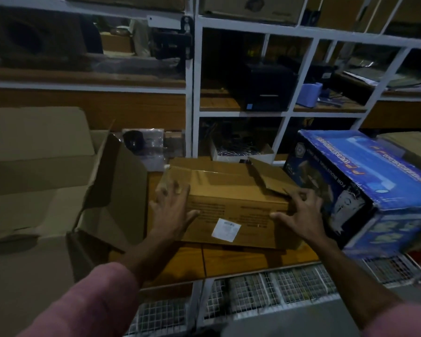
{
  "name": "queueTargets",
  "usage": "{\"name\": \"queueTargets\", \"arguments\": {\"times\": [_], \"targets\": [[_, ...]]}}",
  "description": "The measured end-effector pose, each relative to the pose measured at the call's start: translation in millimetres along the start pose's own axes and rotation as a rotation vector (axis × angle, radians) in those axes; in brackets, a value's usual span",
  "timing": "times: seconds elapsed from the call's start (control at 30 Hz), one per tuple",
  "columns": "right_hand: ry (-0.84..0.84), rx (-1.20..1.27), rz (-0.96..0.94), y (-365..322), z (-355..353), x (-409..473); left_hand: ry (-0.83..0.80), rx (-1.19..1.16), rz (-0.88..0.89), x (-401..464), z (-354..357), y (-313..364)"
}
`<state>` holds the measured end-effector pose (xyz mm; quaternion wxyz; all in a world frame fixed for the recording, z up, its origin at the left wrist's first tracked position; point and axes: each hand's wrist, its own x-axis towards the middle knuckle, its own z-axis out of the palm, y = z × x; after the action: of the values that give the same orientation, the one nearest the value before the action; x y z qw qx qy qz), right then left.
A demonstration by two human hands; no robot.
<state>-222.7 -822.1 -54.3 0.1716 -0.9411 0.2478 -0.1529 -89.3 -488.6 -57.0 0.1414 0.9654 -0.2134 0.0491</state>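
A brown cardboard box (231,203) with a white sticker on its near side sits on a wooden counter (241,260). Its top flaps lie partly loose, one raised at the right. My left hand (171,211) lies spread on the box's left corner, fingers over the top edge and thumb on the near face. My right hand (299,216) is at the box's right corner, fingers curved over the top edge below the loose flap and thumb pressing the near face. Both forearms reach in from pink sleeves.
A large open cardboard carton (58,181) stands at the left with a flap hanging toward the box. A blue printed box (365,188) lies tilted at the right. White shelving (193,93) with dark equipment rises behind. Wire mesh baskets (277,285) sit below the counter.
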Motion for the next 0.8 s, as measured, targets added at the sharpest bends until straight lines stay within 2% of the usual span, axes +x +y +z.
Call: {"name": "queueTargets", "arguments": {"times": [0.37, 0.8], "targets": [[-0.192, -0.151, 0.015, 20, 57, -22, -0.144, 0.05, -0.073, -14, 54, -23], [-0.239, -0.177, 0.019, 6, 67, -20, -0.182, 0.146, -0.063, -7, 67, -28]]}}
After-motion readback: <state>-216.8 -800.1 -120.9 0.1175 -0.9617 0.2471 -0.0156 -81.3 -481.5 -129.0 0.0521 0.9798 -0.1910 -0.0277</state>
